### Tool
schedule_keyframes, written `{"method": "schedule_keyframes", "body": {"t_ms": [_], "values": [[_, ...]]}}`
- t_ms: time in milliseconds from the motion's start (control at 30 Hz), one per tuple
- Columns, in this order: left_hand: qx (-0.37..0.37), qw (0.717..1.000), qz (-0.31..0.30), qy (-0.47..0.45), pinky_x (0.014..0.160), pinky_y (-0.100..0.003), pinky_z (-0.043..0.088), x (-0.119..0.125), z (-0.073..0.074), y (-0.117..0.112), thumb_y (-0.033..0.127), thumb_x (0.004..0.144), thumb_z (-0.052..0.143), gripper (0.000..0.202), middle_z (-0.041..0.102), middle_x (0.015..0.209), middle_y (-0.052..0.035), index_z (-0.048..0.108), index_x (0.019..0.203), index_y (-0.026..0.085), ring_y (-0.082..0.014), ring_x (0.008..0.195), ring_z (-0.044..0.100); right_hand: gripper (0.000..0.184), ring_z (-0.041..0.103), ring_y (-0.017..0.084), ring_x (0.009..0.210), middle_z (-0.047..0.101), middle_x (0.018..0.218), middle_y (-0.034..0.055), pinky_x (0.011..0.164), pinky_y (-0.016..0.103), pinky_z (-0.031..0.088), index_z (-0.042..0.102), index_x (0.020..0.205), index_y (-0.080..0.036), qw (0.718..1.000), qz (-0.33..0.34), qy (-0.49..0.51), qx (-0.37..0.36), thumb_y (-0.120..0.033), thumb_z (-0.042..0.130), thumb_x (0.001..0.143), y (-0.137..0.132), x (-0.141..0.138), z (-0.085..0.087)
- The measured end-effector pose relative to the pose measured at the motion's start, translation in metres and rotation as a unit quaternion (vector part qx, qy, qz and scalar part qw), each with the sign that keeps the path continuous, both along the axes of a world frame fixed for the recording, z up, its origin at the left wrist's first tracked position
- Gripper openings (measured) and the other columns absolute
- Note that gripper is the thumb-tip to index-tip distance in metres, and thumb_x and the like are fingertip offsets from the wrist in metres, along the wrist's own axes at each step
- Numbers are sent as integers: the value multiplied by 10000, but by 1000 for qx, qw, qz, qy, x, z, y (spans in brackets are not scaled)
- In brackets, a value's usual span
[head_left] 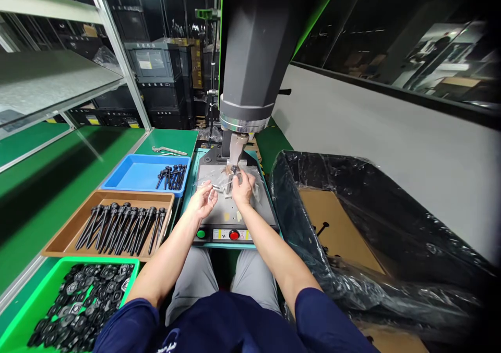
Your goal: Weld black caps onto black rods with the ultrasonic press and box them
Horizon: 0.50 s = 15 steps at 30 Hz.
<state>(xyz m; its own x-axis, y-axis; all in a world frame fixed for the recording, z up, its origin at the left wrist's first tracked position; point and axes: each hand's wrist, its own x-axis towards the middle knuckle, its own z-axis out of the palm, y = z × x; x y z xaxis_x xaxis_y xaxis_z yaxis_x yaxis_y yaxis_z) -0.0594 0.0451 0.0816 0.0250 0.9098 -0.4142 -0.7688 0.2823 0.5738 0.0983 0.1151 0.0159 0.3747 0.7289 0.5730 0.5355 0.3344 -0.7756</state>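
Under the tapered metal horn [237,147] of a press machine, a small black round-headed part [234,169] sits in a fixture wrapped with clear plastic film [213,175]. My right hand [242,189] is at the fixture's right side, thumb and fingers closed about the black part; the grip itself is partly hidden. To the left, my left hand [202,201] has its fingers loosely curled and apart, palm partly up, close to the film and a small metal piece of the fixture. Nothing shows within it.
On the left stand a blue tray [125,173] and a brown tray [62,238] with black stemmed parts, and a green tray [23,311] of black round parts. A wrench [170,150] lies behind. Green [201,234] and red [234,234] buttons face me. A plastic-lined box [352,175] stands right.
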Motion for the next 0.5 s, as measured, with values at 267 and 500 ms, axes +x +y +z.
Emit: {"method": "schedule_keyframes", "body": {"t_ms": [267, 500], "values": [[32, 999, 4, 26, 666, -213, 572, 9, 5, 3, 62, 730, 743, 626, 611, 767, 55, 521, 1280, 262, -53, 600, 623, 307, 543, 292, 1143, 643, 1118, 137, 1072, 473, 386, 702, 1045, -157, 998, 56, -6, -37, -356, 598, 836, 34, 6, 15], [47, 998, -4, 32, 670, -213, 568, 11, 13, 2, 45, 743, 720, 627, 600, 773, 54, 498, 1294, 247, -49, 599, 610, 251, 573, 278, 1097, 658, 1104, 124, 1021, 437, 421, 680, 989, -163, 996, 79, -4, -30, -345, 590, 842, 34, 12, 36]]}}
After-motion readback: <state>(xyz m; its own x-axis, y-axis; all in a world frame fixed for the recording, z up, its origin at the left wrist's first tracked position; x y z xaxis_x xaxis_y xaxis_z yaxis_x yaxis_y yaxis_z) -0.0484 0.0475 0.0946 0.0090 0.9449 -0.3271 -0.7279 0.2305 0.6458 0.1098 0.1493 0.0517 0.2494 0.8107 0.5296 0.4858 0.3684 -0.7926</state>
